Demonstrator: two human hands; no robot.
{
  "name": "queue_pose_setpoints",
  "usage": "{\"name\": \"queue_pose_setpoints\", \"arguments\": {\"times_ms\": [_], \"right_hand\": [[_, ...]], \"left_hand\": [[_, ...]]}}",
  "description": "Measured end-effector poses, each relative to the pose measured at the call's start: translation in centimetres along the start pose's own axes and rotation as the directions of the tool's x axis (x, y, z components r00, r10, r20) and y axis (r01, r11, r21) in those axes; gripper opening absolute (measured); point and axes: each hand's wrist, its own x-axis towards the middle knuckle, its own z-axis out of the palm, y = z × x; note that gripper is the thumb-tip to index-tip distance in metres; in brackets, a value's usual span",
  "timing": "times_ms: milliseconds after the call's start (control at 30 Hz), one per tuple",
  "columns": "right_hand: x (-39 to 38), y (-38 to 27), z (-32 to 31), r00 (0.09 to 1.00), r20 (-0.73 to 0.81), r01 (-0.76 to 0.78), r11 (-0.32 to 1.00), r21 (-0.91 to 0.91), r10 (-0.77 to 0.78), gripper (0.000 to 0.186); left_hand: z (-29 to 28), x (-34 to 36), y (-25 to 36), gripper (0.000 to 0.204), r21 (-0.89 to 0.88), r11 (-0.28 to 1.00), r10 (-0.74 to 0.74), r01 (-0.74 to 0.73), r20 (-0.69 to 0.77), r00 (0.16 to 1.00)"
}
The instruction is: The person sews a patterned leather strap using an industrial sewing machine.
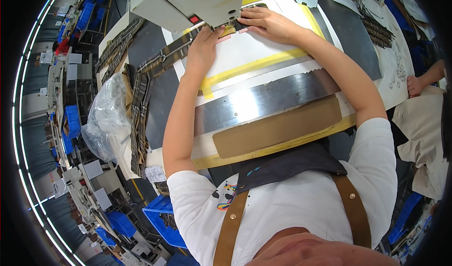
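Observation:
A long plaid strap [177,51] with a metal ring runs across the table toward a white sewing machine [197,4]. At the strap's end, beside the machine's needle area, my left hand [202,49] is closed on it, thumb toward the needle. My right hand [272,25] lies flat at the right of the needle area, its fingers stretched out and pointing left. Beneath those fingertips is a dark piece, partly covered. Small yellow and pink strips [226,34] lie between the hands. The machine head hides the needle and part of the strap.
White board edged with yellow tape [256,67] covers the work surface, with a metal plate [263,101] and brown pad [278,127] nearer me. More plaid straps [140,110] and clear plastic [108,117] lie left. Dark straps [376,28] and another person's hand [415,86] are right.

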Motion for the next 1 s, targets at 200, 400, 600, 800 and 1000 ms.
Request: {"name": "queue_pose_setpoints", "arguments": {"times_ms": [200,400,600,800,1000], "right_hand": [[0.8,0.6,-0.2,0.999,-0.019,0.031,0.999,-0.037,-0.032,0.043],[1.3,0.8,0.0,0.999,-0.025,0.021,0.999,-0.029,-0.022,0.041],[1.2,0.9,-0.1,1.0,-0.009,0.014,0.999,-0.032,-0.014,0.041],[1.2,0.7,0.0,1.0,-0.021,0.009,1.0,0.009,-0.009,0.037],[1.0,0.7,0.1,0.999,-0.039,0.031,0.999,-0.007,-0.032,0.038]], "left_hand": [[-0.2,0.6,-0.7,0.044,0.018,1.0,0.009,-0.009,-0.008,1.0],[0.1,0.7,-1.4,0.045,0.055,0.998,0.017,-0.017,-0.002,1.0],[0.3,0.7,-1.5,0.046,0.071,0.997,0.032,-0.032,-0.004,0.999],[0.1,0.8,-1.5,0.047,0.028,0.999,0.037,-0.037,-0.008,0.999],[0.1,0.7,-1.1,0.046,0.015,1.0,-0.006,0.006,0.005,1.0]]}}
